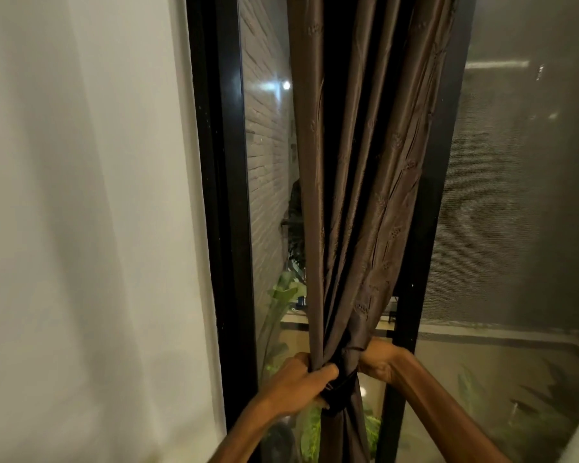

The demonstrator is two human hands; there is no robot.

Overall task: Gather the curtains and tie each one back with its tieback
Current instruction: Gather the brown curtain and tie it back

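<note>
Head view. Item: brown curtain (358, 195), embroidered, hanging in front of a black window frame (228, 195) and already drawn into one narrow bundle, pinched at its waist low in the picture. Dark tieback (340, 387) wraps that pinch, apparently to hold the folds together. Left hand (301, 379): fingers curled closed over fabric and band, bracing the bundle from the wall side. Right hand (376, 360): fisted on the cloth just beside the band, likely pulling it snug. Whether the tieback is fastened cannot be told. White wall (81, 228) at left.
</note>
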